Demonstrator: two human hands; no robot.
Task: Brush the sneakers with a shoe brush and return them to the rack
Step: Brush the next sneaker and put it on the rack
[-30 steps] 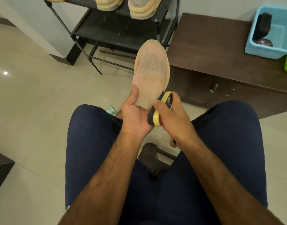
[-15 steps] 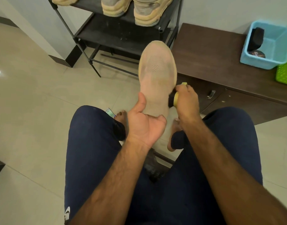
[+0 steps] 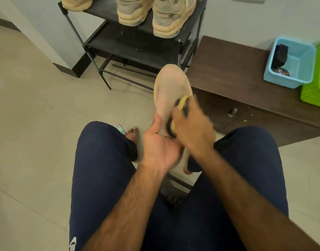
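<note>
Your left grip [image 3: 160, 147] is grasping the heel end of the sneaker [image 3: 171, 87], holding it above your knees with the sole facing you and the toe pointing toward the rack [image 3: 137, 46]. Your right grip [image 3: 193, 131], blurred, is clenching the yellow brush [image 3: 181, 104] against the sole's right side. Other sneakers [image 3: 162, 17] are standing on the rack's upper shelf. A blue tub [image 3: 291, 69] and a green basket [image 3: 314, 91] are resting on the brown surface [image 3: 228, 69].

Beige sneaker [image 3: 171, 89], yellow-and-black brush [image 3: 180, 105] (blurred), blue basket [image 3: 289, 79], black rack [image 3: 137, 46].
</note>
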